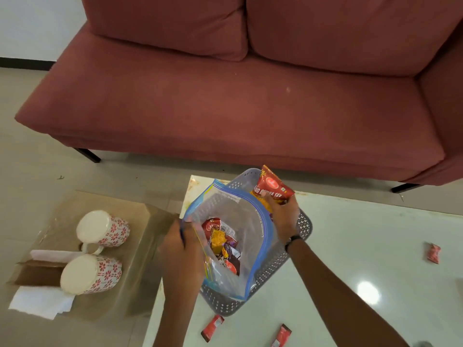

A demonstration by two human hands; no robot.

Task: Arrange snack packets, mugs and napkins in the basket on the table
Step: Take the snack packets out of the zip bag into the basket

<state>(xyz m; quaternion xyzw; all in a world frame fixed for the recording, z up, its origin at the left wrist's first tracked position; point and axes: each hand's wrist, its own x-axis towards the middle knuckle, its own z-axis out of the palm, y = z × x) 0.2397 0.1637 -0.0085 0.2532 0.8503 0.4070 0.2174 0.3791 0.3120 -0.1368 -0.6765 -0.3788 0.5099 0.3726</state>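
A grey perforated basket [299,237] sits at the near left of the white table [363,246]. Over it hangs a clear zip bag [240,211] with a blue rim, several snack packets [220,242] lying inside. My left hand [181,249] pinches the bag's left rim. My right hand [281,217] holds a red snack packet [273,187] above the basket's far side. Two white mugs with red flowers, one [104,229] behind the other [91,274], lie on their sides on a brown sheet on the floor at left, beside white napkins [41,301].
Small red sachets lie on the table: one [213,328] and another [281,335] near the front edge, a third [433,252] at right. A red sofa [238,101] stands behind the table. An open cardboard box [37,272] rests by the mugs.
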